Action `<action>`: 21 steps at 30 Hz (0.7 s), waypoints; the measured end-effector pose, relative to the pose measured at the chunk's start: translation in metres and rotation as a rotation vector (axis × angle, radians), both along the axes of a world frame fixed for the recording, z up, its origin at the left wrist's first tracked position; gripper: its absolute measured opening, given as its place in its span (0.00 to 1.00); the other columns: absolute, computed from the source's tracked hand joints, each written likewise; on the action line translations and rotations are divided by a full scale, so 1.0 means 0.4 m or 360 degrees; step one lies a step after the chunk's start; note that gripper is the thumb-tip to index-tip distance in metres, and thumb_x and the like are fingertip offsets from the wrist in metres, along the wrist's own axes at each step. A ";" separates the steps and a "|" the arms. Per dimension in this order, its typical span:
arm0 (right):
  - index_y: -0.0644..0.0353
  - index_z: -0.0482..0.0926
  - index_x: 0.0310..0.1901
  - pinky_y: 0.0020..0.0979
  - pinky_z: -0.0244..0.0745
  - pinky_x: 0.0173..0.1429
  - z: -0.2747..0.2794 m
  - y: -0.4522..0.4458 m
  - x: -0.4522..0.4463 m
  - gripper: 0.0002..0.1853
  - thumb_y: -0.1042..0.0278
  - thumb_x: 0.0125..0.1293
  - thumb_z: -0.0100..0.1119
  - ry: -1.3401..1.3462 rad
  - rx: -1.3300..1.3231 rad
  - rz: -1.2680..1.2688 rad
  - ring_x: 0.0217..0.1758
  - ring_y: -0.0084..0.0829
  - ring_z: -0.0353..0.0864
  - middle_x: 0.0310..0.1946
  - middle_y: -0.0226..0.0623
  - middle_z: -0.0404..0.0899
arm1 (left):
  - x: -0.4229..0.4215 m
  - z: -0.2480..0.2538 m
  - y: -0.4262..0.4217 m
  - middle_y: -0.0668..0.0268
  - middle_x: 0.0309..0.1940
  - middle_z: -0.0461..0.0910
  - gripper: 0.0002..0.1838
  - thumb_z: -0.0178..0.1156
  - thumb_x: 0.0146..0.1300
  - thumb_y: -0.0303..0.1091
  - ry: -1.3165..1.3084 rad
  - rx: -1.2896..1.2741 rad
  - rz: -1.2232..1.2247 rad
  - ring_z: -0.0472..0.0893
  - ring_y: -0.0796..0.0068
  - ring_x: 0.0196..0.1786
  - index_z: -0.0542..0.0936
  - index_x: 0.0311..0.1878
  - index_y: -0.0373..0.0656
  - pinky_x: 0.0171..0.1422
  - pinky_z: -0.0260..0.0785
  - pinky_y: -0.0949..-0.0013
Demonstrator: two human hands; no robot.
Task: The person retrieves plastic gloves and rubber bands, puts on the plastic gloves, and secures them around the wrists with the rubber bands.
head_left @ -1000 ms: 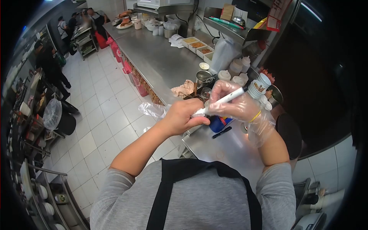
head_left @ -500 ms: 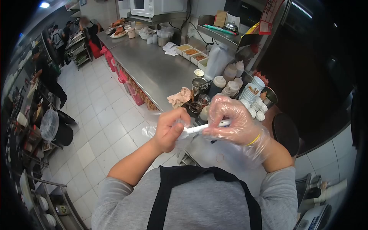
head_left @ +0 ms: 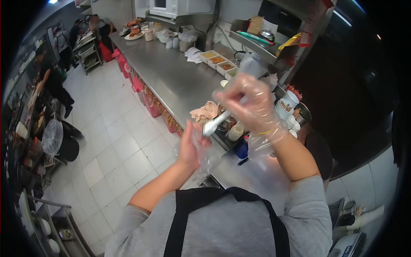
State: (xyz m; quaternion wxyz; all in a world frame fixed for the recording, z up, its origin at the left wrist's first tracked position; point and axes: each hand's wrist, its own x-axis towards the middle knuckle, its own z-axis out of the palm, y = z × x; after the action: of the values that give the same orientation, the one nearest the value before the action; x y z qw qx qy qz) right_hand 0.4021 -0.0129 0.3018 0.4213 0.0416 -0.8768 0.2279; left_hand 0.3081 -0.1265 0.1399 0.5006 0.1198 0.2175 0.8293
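Observation:
My right hand, in a clear plastic glove with a yellow band at the wrist, is closed around the upper end of a white marker-like stick. The stick slants down toward my left hand, and its lower end is at those fingers; blur hides whether they touch. My left hand is bare, thumb pointing up, with crumpled clear plastic held between thumb and fingers and hanging below. Just beyond the stick lies a pinkish cloth on the steel counter.
Sauce bottles, including one pale bottle, stand past my right hand. Stacked white bowls are at the right. White food trays line the counter's back. A black bin stands on the floor at left, near a co-worker.
My right hand has risen and moved away with the white stick, which now tilts more steeply. My left hand has turned, its thumb now up. The view has shifted slightly.

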 end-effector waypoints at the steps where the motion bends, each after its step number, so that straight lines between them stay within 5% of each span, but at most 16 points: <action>1: 0.58 0.73 0.24 0.21 0.63 0.31 0.009 -0.002 -0.015 0.09 0.80 0.54 0.65 0.0141 0.0090 0.0016 0.25 0.17 0.67 0.22 0.25 0.70 | -0.034 0.006 0.012 0.73 0.21 0.61 0.21 0.45 0.69 0.56 -0.0066 0.0055 0.0083 0.63 0.77 0.26 0.68 0.31 0.48 0.35 0.60 0.71; 4: 0.60 0.72 0.25 0.27 0.68 0.30 0.009 -0.010 -0.040 0.07 0.81 0.51 0.62 0.0545 -0.0214 -0.0057 0.25 0.27 0.72 0.23 0.35 0.71 | -0.090 0.040 0.028 0.70 0.21 0.61 0.17 0.47 0.70 0.48 -0.0258 0.0154 0.0252 0.62 0.76 0.27 0.66 0.29 0.49 0.36 0.61 0.69; 7: 0.60 0.73 0.28 0.32 0.71 0.32 -0.086 -0.033 -0.076 0.09 0.84 0.44 0.60 0.0220 0.0091 0.0167 0.29 0.37 0.73 0.26 0.38 0.70 | -0.078 0.088 0.038 0.71 0.22 0.60 0.16 0.47 0.71 0.45 -0.0371 0.0082 0.0271 0.61 0.76 0.27 0.65 0.29 0.47 0.36 0.61 0.70; 11: 0.57 0.75 0.33 0.34 0.71 0.33 0.002 0.055 -0.092 0.09 0.79 0.50 0.60 0.0183 0.0598 0.0200 0.29 0.39 0.73 0.28 0.36 0.69 | -0.102 0.058 0.066 0.71 0.25 0.64 0.15 0.45 0.72 0.46 -0.0565 0.0109 0.0319 0.65 0.76 0.30 0.69 0.32 0.47 0.39 0.63 0.71; 12: 0.56 0.75 0.35 0.34 0.72 0.34 0.047 0.120 -0.095 0.07 0.77 0.53 0.58 0.0088 0.0402 0.0234 0.30 0.39 0.74 0.29 0.36 0.70 | -0.114 0.047 0.058 0.71 0.25 0.66 0.15 0.45 0.72 0.46 -0.0460 0.0037 0.0317 0.66 0.76 0.31 0.69 0.33 0.47 0.40 0.63 0.71; 15: 0.57 0.76 0.36 0.30 0.76 0.38 0.202 0.309 -0.112 0.05 0.71 0.58 0.56 0.0173 0.1534 -0.0730 0.36 0.33 0.79 0.32 0.34 0.76 | -0.158 0.001 0.034 0.70 0.28 0.68 0.15 0.44 0.72 0.47 -0.0214 -0.0116 0.0314 0.69 0.75 0.34 0.70 0.36 0.47 0.42 0.64 0.71; 17: 0.57 0.75 0.39 0.33 0.77 0.43 0.235 0.474 -0.119 0.07 0.73 0.58 0.51 0.0051 0.1922 -0.0989 0.42 0.36 0.80 0.36 0.35 0.78 | -0.173 -0.019 0.024 0.70 0.29 0.69 0.16 0.43 0.72 0.48 -0.0159 -0.0134 0.0310 0.70 0.74 0.35 0.71 0.38 0.47 0.42 0.65 0.71; 21: 0.55 0.75 0.44 0.40 0.73 0.51 0.218 0.566 -0.121 0.10 0.68 0.62 0.48 -0.0793 0.1518 -0.1228 0.49 0.44 0.78 0.43 0.45 0.78 | -0.199 -0.039 0.022 0.64 0.45 0.71 0.22 0.38 0.73 0.53 0.0081 0.0261 -0.0043 0.71 0.70 0.49 0.68 0.56 0.47 0.53 0.65 0.66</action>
State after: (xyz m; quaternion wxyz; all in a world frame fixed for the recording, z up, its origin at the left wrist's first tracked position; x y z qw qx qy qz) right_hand 0.3537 0.2133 0.3892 0.1928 -0.1475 -0.9048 -0.3498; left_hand 0.2286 -0.1176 0.1244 0.4946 0.1843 0.1597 0.8342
